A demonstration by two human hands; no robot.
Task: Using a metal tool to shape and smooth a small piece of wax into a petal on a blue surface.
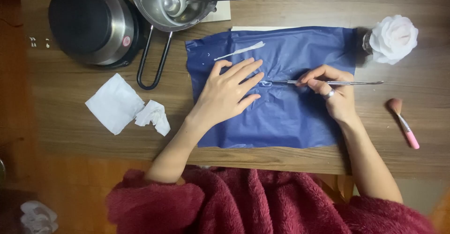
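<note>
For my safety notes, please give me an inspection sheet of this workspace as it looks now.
Surface: wooden table, partly covered by a blue plastic sheet with a white streak.
Job's things: thin metal spatula tool, its tip at a small clear blob on the sheet.
Clutter: metal pot with spoon, black round heater, crumpled white tissues, white rose, pink brush.
Grips: left hand lies flat on the sheet; right hand pinches the tool.
Cables: nothing seen.
Surroundings: orange-brown floor; dark red fleece sleeves.
</note>
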